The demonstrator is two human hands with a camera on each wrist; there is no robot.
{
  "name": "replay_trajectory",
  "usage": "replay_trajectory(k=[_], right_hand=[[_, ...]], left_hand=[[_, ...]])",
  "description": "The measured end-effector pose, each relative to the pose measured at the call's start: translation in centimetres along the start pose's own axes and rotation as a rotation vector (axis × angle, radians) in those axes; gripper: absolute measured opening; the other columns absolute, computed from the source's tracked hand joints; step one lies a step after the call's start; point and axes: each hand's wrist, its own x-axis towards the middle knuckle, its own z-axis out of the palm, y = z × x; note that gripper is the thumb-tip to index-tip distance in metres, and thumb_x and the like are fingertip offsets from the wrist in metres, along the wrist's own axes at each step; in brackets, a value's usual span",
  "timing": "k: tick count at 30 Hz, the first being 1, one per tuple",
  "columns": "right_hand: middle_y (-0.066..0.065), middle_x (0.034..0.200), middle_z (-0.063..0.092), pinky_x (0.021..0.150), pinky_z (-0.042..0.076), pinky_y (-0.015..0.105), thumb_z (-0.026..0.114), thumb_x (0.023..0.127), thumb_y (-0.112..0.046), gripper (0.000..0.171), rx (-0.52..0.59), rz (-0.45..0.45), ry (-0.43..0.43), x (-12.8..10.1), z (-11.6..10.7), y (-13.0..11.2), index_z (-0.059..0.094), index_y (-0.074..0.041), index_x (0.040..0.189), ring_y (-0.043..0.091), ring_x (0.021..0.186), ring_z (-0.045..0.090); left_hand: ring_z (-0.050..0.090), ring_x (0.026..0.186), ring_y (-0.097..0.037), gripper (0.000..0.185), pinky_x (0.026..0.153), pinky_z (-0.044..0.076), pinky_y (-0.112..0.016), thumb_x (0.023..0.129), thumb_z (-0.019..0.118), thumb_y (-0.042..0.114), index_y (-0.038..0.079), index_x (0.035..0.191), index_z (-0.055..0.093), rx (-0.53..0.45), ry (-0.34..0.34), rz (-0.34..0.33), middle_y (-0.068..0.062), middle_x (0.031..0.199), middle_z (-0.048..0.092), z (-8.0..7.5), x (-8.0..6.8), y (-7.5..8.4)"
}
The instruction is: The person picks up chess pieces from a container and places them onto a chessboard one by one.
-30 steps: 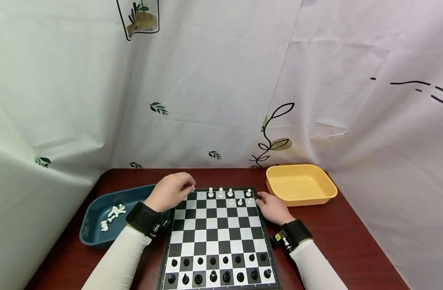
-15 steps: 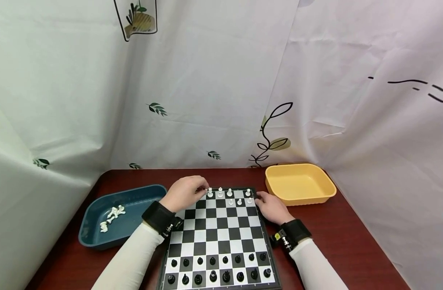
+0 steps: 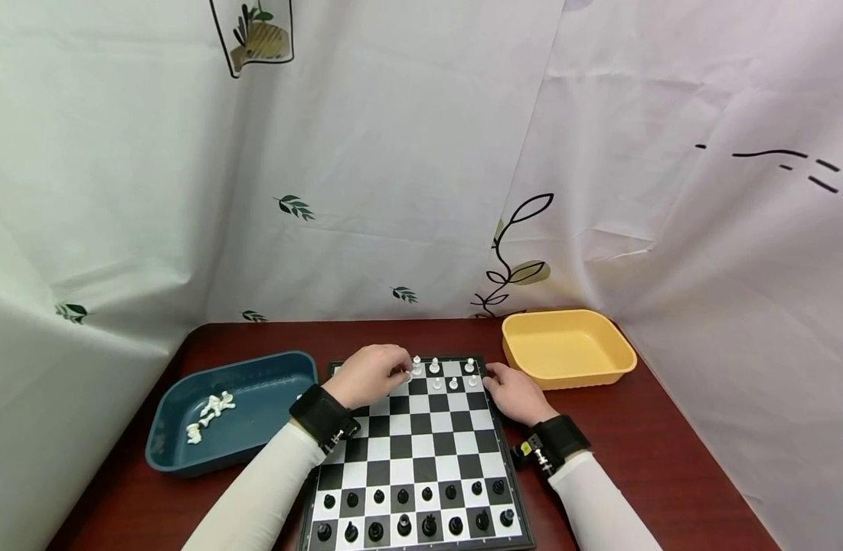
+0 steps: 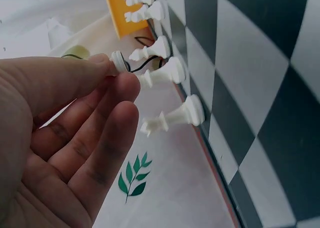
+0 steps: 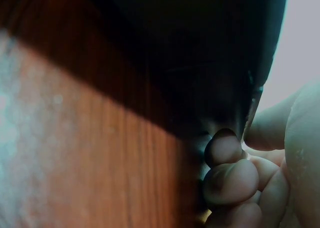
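Note:
Between thumb and forefinger my left hand [image 3: 370,375] pinches a white chess piece [image 4: 118,62]; only its round base shows, so its kind is hidden. The hand is over the far side of the chessboard [image 3: 421,423], beside the standing white pieces. In the left wrist view a white king or queen-like piece [image 4: 172,117] stands closest to the fingers. My right hand [image 3: 520,394] grips the board's far right edge, thumb and curled fingers about the rim [image 5: 257,95]. Black chess pieces [image 3: 403,525] fill two rows at the near side.
To the left, a blue tray [image 3: 272,405] holds several loose white chess pieces [image 3: 210,413]. A yellow tray [image 3: 566,348] stands at the back right. The dark red table [image 3: 642,467] meets a white patterned cloth [image 3: 393,168] behind.
From beyond the board's far left corner, my left hand has moved right and slightly nearer, carrying the white piece over the far rows. My right hand keeps its place on the edge.

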Motion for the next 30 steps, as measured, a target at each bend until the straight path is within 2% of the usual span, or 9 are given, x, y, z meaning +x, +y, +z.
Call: replay_trajectory(k=[4,12,20,30], right_hand=[[0.022,0.134,0.074,0.105,0.054,0.060,0.059,0.112,-0.021,0.042,0.000,0.020,-0.004,0.1,0.1,0.0,0.067,0.005,0.143,0.039,0.121,0.071],[0.022,0.136,0.073,0.107,0.053,0.060,0.058,0.113,-0.019,0.041,-0.018,0.027,-0.013,0.1,0.2,0.1,0.066,0.005,0.145,0.039,0.123,0.071],[0.023,0.136,0.073,0.106,0.054,0.061,0.058,0.112,-0.020,0.043,-0.019,0.021,-0.003,0.1,0.2,0.2,0.066,0.006,0.145,0.039,0.123,0.071],[0.021,0.138,0.073,0.107,0.053,0.060,0.058,0.113,-0.021,0.042,-0.023,0.037,-0.017,0.2,0.3,0.3,0.066,0.004,0.146,0.038,0.124,0.070]], left_hand=[[0.067,0.089,-0.012,0.010,0.082,0.058,-0.034,0.101,0.082,0.007,0.009,0.110,0.080,-0.006,-0.013,0.024,0.001,0.102,0.076,0.7,0.2,0.0],[0.068,0.091,-0.014,0.010,0.085,0.059,-0.036,0.102,0.081,0.007,0.010,0.111,0.080,-0.003,-0.046,0.029,0.000,0.104,0.076,1.3,0.4,0.4],[0.067,0.088,-0.012,0.010,0.083,0.058,-0.034,0.102,0.080,0.005,0.013,0.108,0.080,0.001,-0.060,0.041,0.001,0.103,0.077,2.1,0.6,-0.2],[0.070,0.090,-0.014,0.010,0.084,0.059,-0.036,0.101,0.081,0.005,0.011,0.108,0.082,0.006,-0.077,0.043,0.000,0.103,0.079,2.4,0.7,-0.4]])
